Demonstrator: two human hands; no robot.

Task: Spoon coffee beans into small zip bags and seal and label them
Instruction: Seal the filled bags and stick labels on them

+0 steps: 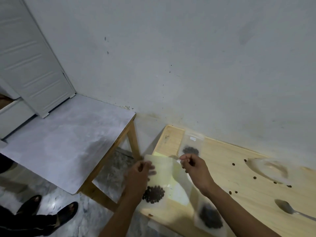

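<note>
My left hand (138, 175) grips the left side of a clear zip bag (162, 168) that holds a clump of dark coffee beans (153, 194) at its bottom. It hangs over the left end of the pale wooden table (248, 194). My right hand (193, 165) pinches a small white strip, likely a label, at the bag's top right corner. A second bag with beans (190, 150) lies flat near the wall, with a white label (192, 138) on it. A third bag of beans (210, 218) lies below my right forearm. A metal spoon (287, 208) rests on the table at the right.
A clear plate (271, 170) sits at the right with loose beans (254, 177) scattered around it. A yellow-green sheet (177, 194) lies under the held bag. A grey-topped side table (65, 142) stands to the left. Another person's sandalled feet (51, 209) are on the floor.
</note>
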